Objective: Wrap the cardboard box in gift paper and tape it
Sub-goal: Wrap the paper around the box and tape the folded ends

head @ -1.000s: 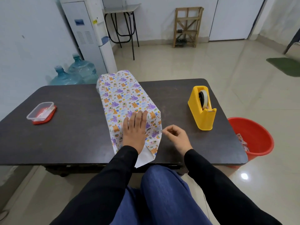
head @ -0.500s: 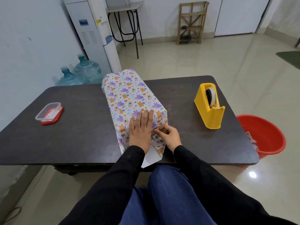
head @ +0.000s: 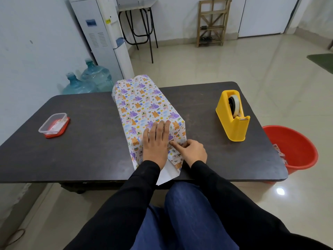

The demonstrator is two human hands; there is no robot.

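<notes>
The cardboard box (head: 144, 109), covered in gift paper (head: 175, 164), is found on the table (head: 81, 156) directly beneath the left hand (head: 155, 143), which is pressed flat, fingers straight. The right hand (head: 193, 152) is set alongside it, index fingertip on the paper, other fingers curled; a pinch cannot be confirmed. The tape dispenser (head: 232, 121) stands well right of both.

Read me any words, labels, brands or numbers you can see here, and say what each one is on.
None can be read.
On the water dispenser: a blue panel and a yellow sticker, both too blurred.
In the clear container: print too small to read.
On the gift paper: cartoon animals only, no words.
On the tape dispenser: no label shows.
</notes>
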